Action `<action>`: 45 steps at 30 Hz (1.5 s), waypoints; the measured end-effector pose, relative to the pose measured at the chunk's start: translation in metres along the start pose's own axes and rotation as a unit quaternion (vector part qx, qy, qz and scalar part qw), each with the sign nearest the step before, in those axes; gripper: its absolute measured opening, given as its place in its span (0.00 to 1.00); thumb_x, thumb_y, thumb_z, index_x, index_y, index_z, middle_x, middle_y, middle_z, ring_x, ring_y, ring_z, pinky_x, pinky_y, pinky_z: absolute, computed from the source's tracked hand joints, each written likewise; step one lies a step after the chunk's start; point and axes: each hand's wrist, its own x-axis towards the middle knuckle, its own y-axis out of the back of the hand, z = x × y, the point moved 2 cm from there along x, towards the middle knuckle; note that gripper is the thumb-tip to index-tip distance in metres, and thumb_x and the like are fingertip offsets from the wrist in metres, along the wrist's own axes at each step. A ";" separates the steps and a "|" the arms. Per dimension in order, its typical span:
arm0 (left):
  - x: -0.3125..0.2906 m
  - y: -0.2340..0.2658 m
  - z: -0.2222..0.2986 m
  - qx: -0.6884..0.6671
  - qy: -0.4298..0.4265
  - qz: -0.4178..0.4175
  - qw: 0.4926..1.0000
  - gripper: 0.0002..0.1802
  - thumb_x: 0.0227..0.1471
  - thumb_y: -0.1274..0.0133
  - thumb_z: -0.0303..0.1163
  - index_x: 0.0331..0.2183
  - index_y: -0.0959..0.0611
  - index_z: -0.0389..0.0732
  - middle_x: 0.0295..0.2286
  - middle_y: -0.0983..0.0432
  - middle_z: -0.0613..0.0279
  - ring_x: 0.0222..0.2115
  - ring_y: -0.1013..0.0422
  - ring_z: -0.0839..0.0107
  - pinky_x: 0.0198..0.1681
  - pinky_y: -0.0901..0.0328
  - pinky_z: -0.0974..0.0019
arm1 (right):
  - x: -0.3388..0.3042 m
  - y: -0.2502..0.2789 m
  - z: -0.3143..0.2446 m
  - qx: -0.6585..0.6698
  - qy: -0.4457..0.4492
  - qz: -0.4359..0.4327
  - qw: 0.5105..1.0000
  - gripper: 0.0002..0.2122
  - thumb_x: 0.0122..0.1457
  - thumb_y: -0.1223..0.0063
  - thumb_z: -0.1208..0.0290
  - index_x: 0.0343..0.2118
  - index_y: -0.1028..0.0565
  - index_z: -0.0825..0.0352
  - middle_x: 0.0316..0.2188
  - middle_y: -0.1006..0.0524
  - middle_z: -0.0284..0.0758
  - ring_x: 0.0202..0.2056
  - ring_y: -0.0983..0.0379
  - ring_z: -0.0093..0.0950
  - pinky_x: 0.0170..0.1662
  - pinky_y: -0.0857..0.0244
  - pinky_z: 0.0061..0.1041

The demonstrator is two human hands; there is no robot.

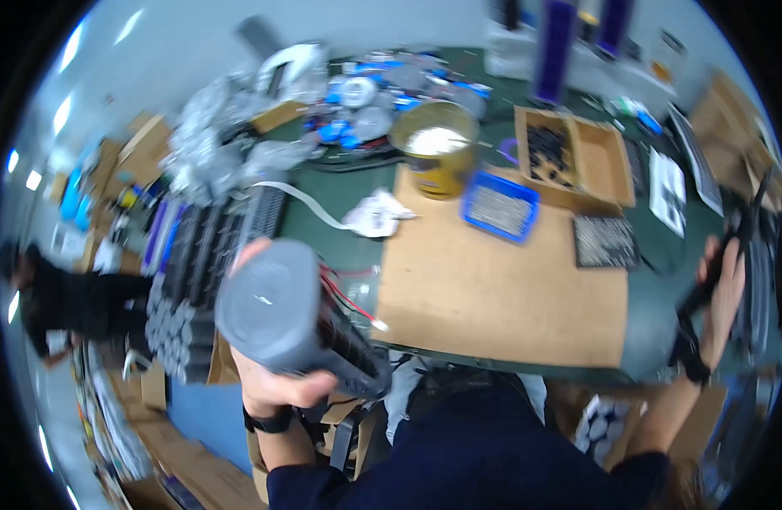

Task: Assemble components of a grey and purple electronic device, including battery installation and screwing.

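Note:
My left hand [272, 382] is wrapped round a dark grey housing [272, 297], a thick tube with a rounded-square end tilted up toward me. From its side, thin red and black wires run to a small white connector [380, 325] over the table. Far to the right, my right hand [724, 293] has its fingers round a black elongated part [701, 297]. Similar long dark parts [758, 289] stand just beyond it. Motion blur hides the exact kind of the black part.
A cardboard sheet [501, 297] covers the table's middle. On or behind it are a blue tray of small pieces [478, 223], a yellow tub [436, 183], a cardboard box [616, 161] and a screw-filled plate [605, 242]. Grey tubes [177, 331] are stacked left; a person [85, 293] stands beyond.

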 end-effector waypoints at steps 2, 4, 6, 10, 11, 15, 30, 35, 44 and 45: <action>-0.001 0.006 0.018 -0.094 -0.055 0.128 0.986 0.68 0.23 0.27 0.48 0.61 0.46 0.34 0.48 0.31 0.50 0.48 0.30 0.58 0.52 0.35 0.58 | 0.007 0.053 0.038 -0.209 0.034 -0.081 0.974 0.17 0.64 0.50 0.65 0.53 0.32 0.67 0.23 0.34 0.23 0.19 0.44 0.11 0.21 0.52 0.14; -0.007 0.008 0.009 -0.231 -0.051 0.162 0.958 0.61 0.34 0.31 0.44 0.62 0.48 0.37 0.51 0.32 0.51 0.53 0.34 0.52 0.57 0.38 0.53 | 0.000 0.081 0.074 -0.319 0.127 -0.113 0.932 0.23 0.60 0.45 0.71 0.55 0.36 0.74 0.45 0.28 0.42 0.49 0.33 0.35 0.56 0.42 0.30; -0.007 0.010 -0.021 -0.278 -0.051 0.147 0.948 0.51 0.36 0.33 0.40 0.60 0.40 0.40 0.52 0.33 0.53 0.53 0.34 0.56 0.57 0.37 0.54 | -0.002 0.111 0.107 -0.533 0.218 -0.182 0.797 0.25 0.54 0.43 0.76 0.55 0.35 0.73 0.47 0.30 0.46 0.50 0.34 0.42 0.56 0.42 0.34; -0.017 -0.051 -0.081 -0.446 0.092 0.150 0.877 0.39 0.41 0.37 0.27 0.56 0.34 0.42 0.49 0.33 0.66 0.52 0.36 0.69 0.58 0.41 0.62 | -0.013 0.135 0.156 -0.525 0.147 -0.187 0.817 0.28 0.47 0.40 0.81 0.54 0.34 0.69 0.48 0.33 0.48 0.49 0.35 0.46 0.55 0.41 0.36; -0.025 -0.063 -0.094 -0.457 0.123 0.126 0.872 0.40 0.41 0.37 0.25 0.57 0.34 0.42 0.50 0.33 0.67 0.53 0.37 0.71 0.58 0.42 0.63 | -0.010 0.130 0.159 -0.552 0.152 -0.173 0.802 0.28 0.48 0.41 0.81 0.55 0.34 0.69 0.48 0.34 0.48 0.49 0.35 0.46 0.54 0.41 0.38; -0.012 -0.091 -0.132 -0.427 0.165 -0.030 0.888 0.50 0.37 0.33 0.19 0.60 0.39 0.41 0.54 0.35 0.64 0.56 0.40 0.72 0.60 0.44 0.66 | -0.016 0.123 0.144 -0.597 0.211 -0.137 0.762 0.26 0.51 0.41 0.79 0.56 0.33 0.67 0.47 0.32 0.44 0.45 0.33 0.42 0.51 0.38 0.34; -0.076 0.033 -0.129 0.166 0.020 0.182 0.969 0.23 0.39 0.33 0.28 0.41 0.18 0.38 0.32 0.20 0.61 0.35 0.24 0.71 0.40 0.31 0.67 | -0.162 -0.138 -0.021 -0.285 0.350 -0.395 0.800 0.12 0.49 0.42 0.81 0.38 0.26 0.71 0.36 0.28 0.42 0.38 0.30 0.39 0.43 0.38 0.32; -0.168 0.146 -0.135 0.053 0.098 0.471 0.875 0.13 0.48 0.39 0.23 0.39 0.18 0.36 0.30 0.22 0.66 0.31 0.27 0.79 0.37 0.31 0.74 | -0.168 -0.156 -0.020 -0.344 0.335 -0.413 0.773 0.12 0.47 0.40 0.78 0.37 0.25 0.69 0.38 0.28 0.41 0.40 0.32 0.40 0.45 0.40 0.34; -0.185 0.250 -0.061 0.093 -0.058 0.533 0.839 0.11 0.51 0.40 0.22 0.39 0.19 0.36 0.32 0.22 0.66 0.33 0.29 0.81 0.40 0.34 0.77 | -0.174 -0.190 -0.067 -0.355 0.392 -0.382 0.758 0.13 0.44 0.38 0.77 0.36 0.24 0.67 0.36 0.28 0.40 0.40 0.33 0.40 0.45 0.39 0.35; -0.178 0.251 -0.059 0.094 -0.063 0.526 0.843 0.12 0.51 0.40 0.23 0.39 0.19 0.36 0.32 0.22 0.66 0.33 0.29 0.81 0.40 0.34 0.78 | -0.175 -0.192 -0.071 -0.345 0.403 -0.397 0.749 0.13 0.44 0.38 0.77 0.35 0.24 0.67 0.36 0.28 0.39 0.40 0.33 0.40 0.44 0.39 0.35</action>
